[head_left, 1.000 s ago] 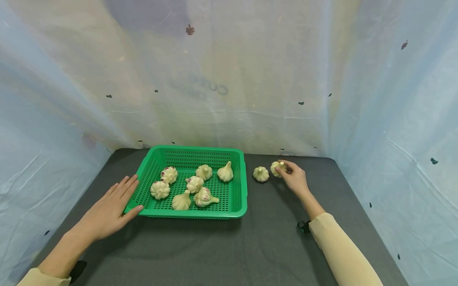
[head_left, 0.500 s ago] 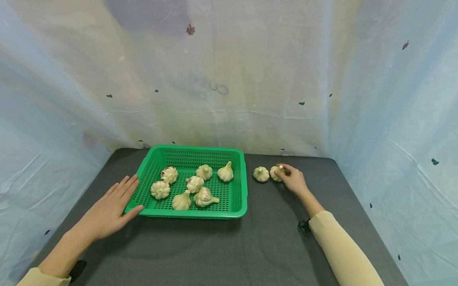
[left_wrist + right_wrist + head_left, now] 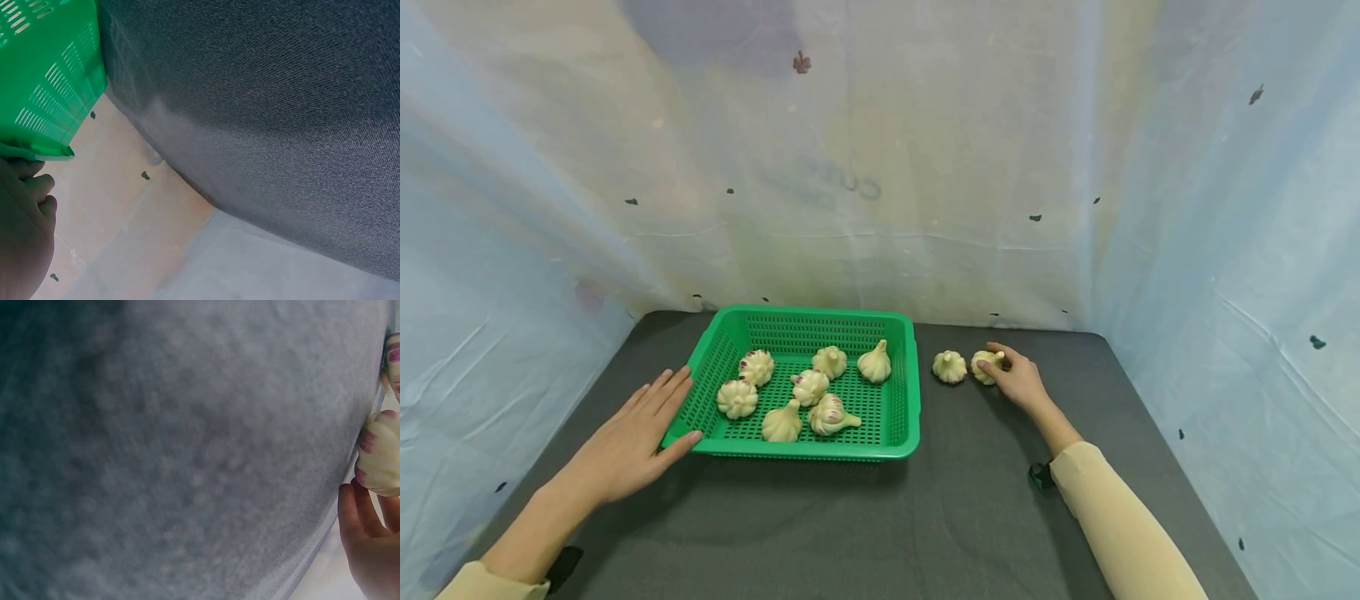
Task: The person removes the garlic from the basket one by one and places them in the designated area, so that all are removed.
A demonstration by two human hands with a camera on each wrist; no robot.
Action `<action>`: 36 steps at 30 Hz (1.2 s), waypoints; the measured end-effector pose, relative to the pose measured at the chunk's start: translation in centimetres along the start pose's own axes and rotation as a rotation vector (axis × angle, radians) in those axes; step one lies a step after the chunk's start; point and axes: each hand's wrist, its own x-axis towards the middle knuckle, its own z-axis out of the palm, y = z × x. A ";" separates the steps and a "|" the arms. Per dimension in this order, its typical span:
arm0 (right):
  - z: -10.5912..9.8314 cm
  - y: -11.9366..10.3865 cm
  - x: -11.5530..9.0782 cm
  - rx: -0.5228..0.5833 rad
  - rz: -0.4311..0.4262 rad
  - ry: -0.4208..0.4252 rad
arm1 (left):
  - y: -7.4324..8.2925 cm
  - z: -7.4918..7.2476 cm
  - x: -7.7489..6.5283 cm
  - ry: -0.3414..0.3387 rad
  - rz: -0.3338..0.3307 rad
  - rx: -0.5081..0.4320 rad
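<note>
Pale plastic sheeting (image 3: 880,125) hangs behind and on both sides of a table covered in dark grey cloth (image 3: 865,533). From where I stand, at the left, the person's left hand (image 3: 613,450) lies with fingers straight against the near-left corner of a green perforated basket (image 3: 797,451), thumb spread. Seven garlic bulbs (image 3: 809,388) sit inside it, some purple-streaked. Just right of the basket a loose garlic bulb (image 3: 950,367) rests on the cloth, and beside that the right hand (image 3: 1018,379) pinches another, the gripped bulb (image 3: 984,367), between thumb and fingers, its stem tilted rightward. I'd judge it light and firm, its papery skin perhaps a little slippery; the round belly looks the surest hold, the stem a weaker one. Fingers hide its far side, I can't tell whether its underside touches the cloth, and the right wrist view crops it at the edge.
</note>
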 end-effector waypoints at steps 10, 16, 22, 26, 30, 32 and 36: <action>-0.1 0.0 -0.2 0.034 -0.008 0.018 | 0.2 -0.1 0.0 0.002 0.004 0.002; -0.5 -0.3 -0.2 0.033 -0.007 0.040 | 0.2 -0.2 0.0 0.008 0.005 0.001; -0.9 -0.7 0.0 0.042 -0.001 0.053 | 0.2 -0.2 0.0 0.010 0.003 -0.001; -1.1 -1.0 0.1 0.055 -0.015 0.051 | 0.2 -0.1 0.0 0.010 0.003 0.001; -1.5 -1.4 0.1 0.054 -0.011 0.048 | 0.2 -0.1 0.0 0.005 0.001 0.002; -1.7 -1.6 0.2 0.046 -0.008 0.050 | 0.2 -0.1 -0.1 0.003 0.001 0.002; -2.1 -2.2 0.3 0.029 -0.022 0.073 | 0.1 -0.1 0.0 -0.001 -0.001 0.001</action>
